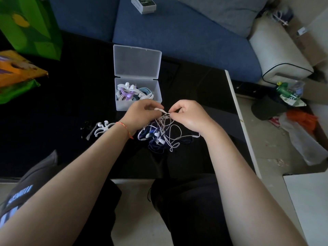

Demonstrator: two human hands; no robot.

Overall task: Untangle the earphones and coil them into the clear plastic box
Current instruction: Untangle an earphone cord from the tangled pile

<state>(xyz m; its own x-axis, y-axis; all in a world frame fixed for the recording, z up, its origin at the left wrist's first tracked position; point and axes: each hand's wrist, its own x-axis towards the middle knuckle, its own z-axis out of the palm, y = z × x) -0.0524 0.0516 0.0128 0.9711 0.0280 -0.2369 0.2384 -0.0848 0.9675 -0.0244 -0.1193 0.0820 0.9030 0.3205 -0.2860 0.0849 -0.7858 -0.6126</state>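
Earphones (164,134) lie in a white and dark-blue tangle on the black desk (71,103), near its front edge — the left hand (142,113) and right hand (189,115) each pinch a white strand at the top of the tangle. Just beyond stands the clear plastic box (138,93), lid up, coiled sets inside. A white cord winder (101,129) lies left.
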